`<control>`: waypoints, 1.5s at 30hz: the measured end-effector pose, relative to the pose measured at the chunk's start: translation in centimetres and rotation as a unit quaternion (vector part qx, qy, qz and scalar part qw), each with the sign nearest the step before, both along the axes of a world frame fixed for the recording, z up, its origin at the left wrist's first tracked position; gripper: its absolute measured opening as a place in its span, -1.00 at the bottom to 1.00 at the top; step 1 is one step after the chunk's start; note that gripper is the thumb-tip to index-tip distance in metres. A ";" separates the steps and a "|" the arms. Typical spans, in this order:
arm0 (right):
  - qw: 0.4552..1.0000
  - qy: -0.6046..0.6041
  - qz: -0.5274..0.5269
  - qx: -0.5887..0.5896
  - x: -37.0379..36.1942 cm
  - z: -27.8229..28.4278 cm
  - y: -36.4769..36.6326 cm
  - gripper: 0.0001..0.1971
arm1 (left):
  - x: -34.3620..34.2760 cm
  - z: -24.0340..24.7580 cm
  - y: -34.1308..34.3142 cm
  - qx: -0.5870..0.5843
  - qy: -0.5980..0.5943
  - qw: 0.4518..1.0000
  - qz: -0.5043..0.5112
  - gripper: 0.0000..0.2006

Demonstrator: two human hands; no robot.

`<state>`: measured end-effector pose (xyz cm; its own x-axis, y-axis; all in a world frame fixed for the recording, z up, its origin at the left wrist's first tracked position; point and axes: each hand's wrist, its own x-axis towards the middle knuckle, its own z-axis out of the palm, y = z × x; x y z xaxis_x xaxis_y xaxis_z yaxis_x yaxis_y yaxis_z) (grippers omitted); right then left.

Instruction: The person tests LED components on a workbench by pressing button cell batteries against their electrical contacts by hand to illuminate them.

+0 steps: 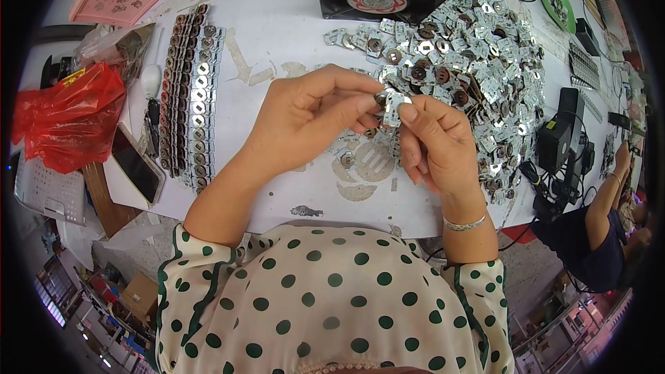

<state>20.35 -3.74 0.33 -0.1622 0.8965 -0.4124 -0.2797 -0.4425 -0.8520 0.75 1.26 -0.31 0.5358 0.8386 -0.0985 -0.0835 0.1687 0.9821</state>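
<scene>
- Silver metal part (393, 109): between left hand (301, 114) and right hand (445, 142), above the bench (325, 197).
- Long axis: appears to run fore and aft.
- Hands: both pinch the part, at opposite sides; neither nearer.

White worktable (284, 21), greyish floor (149, 255) — lower left, probably a barred window (54, 294)

Head-worn fisheye looks down on the table (312, 190), edges unclear.
</scene>
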 end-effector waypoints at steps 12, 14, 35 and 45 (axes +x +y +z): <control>0.999 0.000 -0.028 0.024 0.6 0.6 0.0 -0.79 | 0.5 0.5 -1.0 0.279 0.176 0.942 0.060 -0.76; 0.967 -0.241 -0.013 0.081 1.0 1.0 -0.4 -0.83 | 0.3 1.1 -0.7 0.270 0.199 0.942 -0.005 -0.74; 0.865 -0.253 0.226 0.370 -3.3 -1.6 -1.6 -0.86 | -12.3 2.0 1.3 0.224 0.516 0.790 0.245 -0.44; 0.902 -0.205 0.074 0.373 -3.7 -1.1 -1.3 -0.87 | -6.3 3.9 -1.5 0.009 0.112 0.992 -0.055 -0.41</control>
<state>16.63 -5.05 -0.74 -0.2744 0.9300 0.2446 0.1426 0.2909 -0.9461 -5.51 -0.24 3.61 0.5909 0.7785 -0.2114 0.1553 0.1475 0.9768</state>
